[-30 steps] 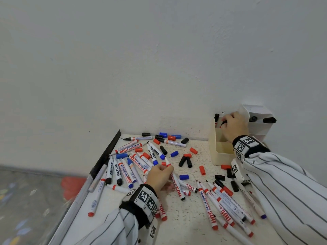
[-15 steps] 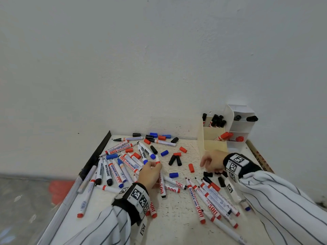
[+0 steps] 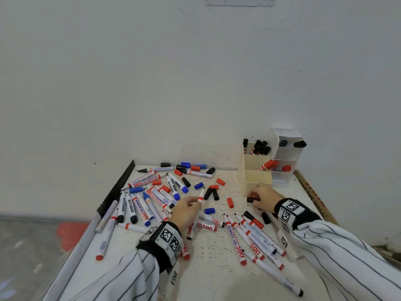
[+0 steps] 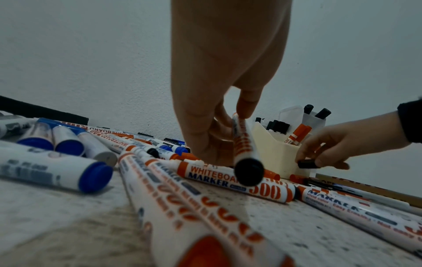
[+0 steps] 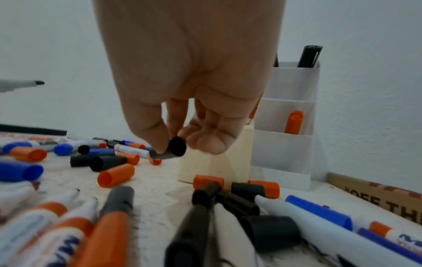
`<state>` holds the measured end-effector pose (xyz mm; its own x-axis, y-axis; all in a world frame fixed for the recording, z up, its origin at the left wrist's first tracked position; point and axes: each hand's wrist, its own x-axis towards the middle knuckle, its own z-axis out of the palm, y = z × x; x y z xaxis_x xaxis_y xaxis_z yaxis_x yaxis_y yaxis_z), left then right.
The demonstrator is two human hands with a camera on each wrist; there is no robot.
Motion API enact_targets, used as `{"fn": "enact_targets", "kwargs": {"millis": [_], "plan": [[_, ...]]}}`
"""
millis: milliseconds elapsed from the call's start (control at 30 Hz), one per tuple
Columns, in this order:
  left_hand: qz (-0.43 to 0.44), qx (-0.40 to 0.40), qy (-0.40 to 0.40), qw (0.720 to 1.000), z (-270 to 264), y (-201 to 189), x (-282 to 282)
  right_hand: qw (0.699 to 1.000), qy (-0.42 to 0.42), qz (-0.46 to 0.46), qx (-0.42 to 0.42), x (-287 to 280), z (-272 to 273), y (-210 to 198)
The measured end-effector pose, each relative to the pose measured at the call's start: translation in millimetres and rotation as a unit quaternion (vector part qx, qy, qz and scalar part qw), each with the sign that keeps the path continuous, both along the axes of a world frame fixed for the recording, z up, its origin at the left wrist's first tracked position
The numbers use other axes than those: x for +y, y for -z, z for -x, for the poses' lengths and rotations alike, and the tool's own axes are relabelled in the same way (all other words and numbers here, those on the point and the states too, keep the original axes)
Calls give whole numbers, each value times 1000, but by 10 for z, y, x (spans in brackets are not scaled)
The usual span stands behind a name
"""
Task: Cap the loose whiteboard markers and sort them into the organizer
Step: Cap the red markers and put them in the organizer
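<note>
We're pinching uncapped marker [image 3: 200, 196] in left hand [image 3: 184, 211], tip lifting toward 12 o'clock. Right hand [image 3: 263, 197] nipping black cap [image 5: 170, 149] off table [image 3: 208, 270], just in front of organizer [image 3: 258, 178] at 2 o'clock. We're seeing few black and red markers already standing in organizer. Most markers, caps lying loose across table — we're judging bulk left.

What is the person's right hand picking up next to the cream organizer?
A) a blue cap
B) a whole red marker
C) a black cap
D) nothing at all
C: in the right wrist view the right hand pinches a small black cap between thumb and fingers, just above the table in front of the cream organizer; the left wrist view shows the same.
</note>
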<state>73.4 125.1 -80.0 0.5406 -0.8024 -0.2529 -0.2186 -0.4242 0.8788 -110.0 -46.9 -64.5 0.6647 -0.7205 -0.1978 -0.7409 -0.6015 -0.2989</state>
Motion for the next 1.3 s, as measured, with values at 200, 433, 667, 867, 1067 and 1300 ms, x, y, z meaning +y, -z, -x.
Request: {"fn": "enact_targets", "kwargs": {"millis": [200, 433, 667, 867, 1067, 1300], "plan": [[16, 9, 25, 1000, 114, -8, 26, 990, -34, -15, -135, 206, -74, -121], [17, -67, 69, 995, 204, -32, 19, 972, -87, -2, -220, 378, -163, -159], [34, -105, 113, 987, 346, -99, 17, 964, -98, -50, -241, 529, -101, -75], [55, -128, 150, 979, 437, -152, 59, 966, -9, -97, -239, 606, 31, -174], [60, -135, 190, 971, 612, -255, 2, 956, 74, -115, -261, 612, 109, -164], [1, 85, 200, 976, 648, -374, -23, 943, 66, -100, -310, 666, 145, -104]]}}
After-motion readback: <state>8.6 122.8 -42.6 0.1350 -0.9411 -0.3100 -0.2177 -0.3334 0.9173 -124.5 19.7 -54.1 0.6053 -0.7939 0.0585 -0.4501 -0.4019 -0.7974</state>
